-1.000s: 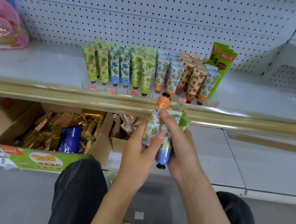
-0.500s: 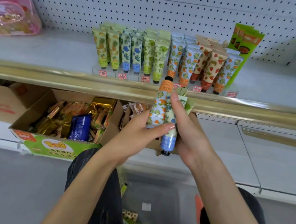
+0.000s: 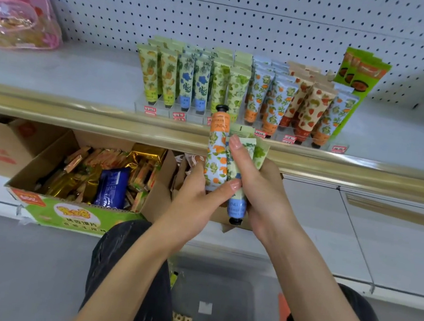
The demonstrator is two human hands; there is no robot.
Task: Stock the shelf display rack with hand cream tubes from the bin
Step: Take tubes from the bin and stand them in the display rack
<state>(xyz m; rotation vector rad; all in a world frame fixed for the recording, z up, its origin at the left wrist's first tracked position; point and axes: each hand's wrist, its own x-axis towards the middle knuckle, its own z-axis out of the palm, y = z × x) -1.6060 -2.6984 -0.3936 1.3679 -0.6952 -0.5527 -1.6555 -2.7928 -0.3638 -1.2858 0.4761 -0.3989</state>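
At twelve o'clock on the shelf (image 3: 57, 73), the display rack (image 3: 163, 111) looks nearly full. Just below, our left hand (image 3: 196, 200) and right hand (image 3: 262, 191) both curl round a few hand cream tubes (image 3: 214, 160) not yet placed; the bin (image 3: 238, 294) sits at six o'clock.

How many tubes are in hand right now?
4 show: orange-capped tube cap up, blue-capped tube cap down, green tube and pale tube end behind, all between left hand and right hand. More may be hidden.

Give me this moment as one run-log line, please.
left hand: grips orange-print tube, cap up | right hand: holds blue-label tube, cap down, plus green-print tube | display rack: tubes standing cap down
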